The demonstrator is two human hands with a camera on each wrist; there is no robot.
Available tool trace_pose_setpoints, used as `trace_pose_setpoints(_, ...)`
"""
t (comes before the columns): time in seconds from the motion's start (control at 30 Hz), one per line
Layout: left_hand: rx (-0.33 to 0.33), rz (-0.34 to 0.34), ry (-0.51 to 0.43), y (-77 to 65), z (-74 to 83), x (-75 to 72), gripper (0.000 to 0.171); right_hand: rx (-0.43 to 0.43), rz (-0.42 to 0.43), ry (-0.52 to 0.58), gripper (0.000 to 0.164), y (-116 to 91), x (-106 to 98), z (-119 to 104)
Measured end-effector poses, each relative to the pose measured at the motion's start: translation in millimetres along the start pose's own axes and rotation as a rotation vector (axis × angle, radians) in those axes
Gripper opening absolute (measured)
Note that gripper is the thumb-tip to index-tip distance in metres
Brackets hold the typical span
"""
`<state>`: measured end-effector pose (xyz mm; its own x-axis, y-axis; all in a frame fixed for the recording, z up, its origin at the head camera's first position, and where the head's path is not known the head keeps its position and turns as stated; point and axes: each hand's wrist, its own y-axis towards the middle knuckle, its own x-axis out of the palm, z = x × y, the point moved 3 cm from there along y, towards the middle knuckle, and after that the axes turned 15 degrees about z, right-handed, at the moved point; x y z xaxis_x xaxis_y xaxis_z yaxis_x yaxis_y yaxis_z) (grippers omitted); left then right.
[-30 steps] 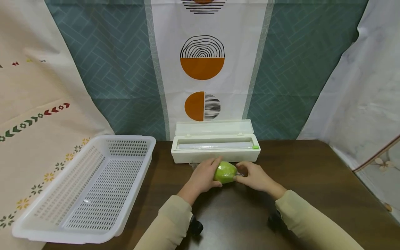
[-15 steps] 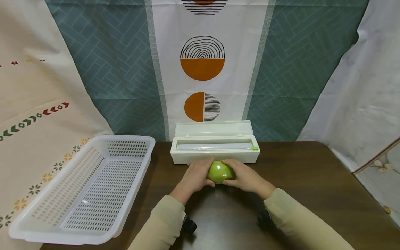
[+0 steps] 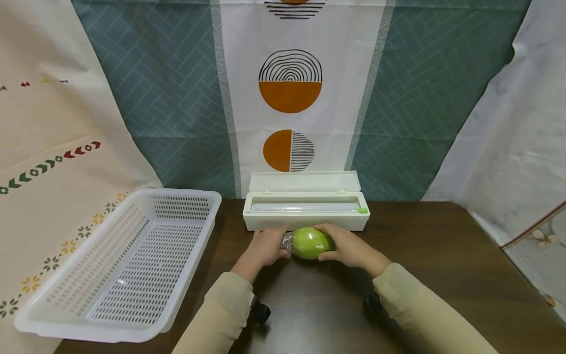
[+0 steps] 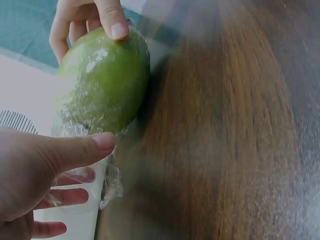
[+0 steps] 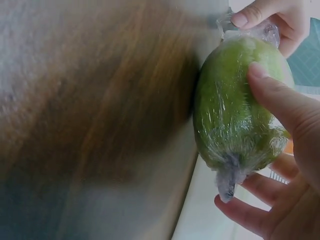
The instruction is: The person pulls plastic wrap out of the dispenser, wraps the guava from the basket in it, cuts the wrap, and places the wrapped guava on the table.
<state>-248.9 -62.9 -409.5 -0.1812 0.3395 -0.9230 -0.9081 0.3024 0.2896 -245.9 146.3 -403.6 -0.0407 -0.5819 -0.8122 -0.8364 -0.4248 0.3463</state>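
A green mango in clear cling film lies in front of the white wrap box. At its left end, my left hand pinches the loose bunched film between thumb and fingers. My right hand grips the mango from the other side, its thumb lying on the fruit in the right wrist view. Beneath that hand, the film at the mango's right end forms a tight twisted tail. Part of the fruit's far side is hidden by my right hand.
Just behind the hands stands the white cling film box, lid raised, with a film roll inside and a green slider. A white perforated basket stands on the left. Patterned cloths hang behind the brown table.
My right hand has moved from the film at the right end to gripping the mango. My left hand has shifted left off the fruit onto the loose film, exposing more of the mango.
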Motion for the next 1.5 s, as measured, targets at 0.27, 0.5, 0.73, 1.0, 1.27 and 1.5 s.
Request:
trace_pose_setpoints(0.27, 0.010, -0.004, -0.195, 1.6, -8.5, 6.7, 0.028, -0.017, -0.027, 0.003, 0.074, 2, -1, 1)
trace_pose_setpoints(0.5, -0.057, -0.036, -0.358, 3.2, -15.3, 9.6, 0.037, -0.017, -0.042, -0.003, 0.074, 4, -1, 2)
trace_pose_setpoints(0.73, -0.197, -0.076, -0.569, 1.3, -19.3, 8.7, 0.048, -0.034, -0.044, -0.006, 0.074, 4, -2, 1)
trace_pose_setpoints(1.0, -0.336, -0.087, -0.739, -0.7, -21.1, 12.8, 0.036, -0.017, -0.050, 0.002, 0.074, 3, 0, 1)
trace_pose_setpoints(1.27, -0.406, -0.092, -0.787, -0.2, -26.3, 15.5, 0.038, -0.034, -0.049, -0.002, 0.074, 1, -1, 1)
trace_pose_setpoints(1.5, -0.364, -0.173, -0.826, 1.1, -29.1, 18.4, 0.038, -0.058, -0.038, 0.003, 0.073, 2, -3, 1)
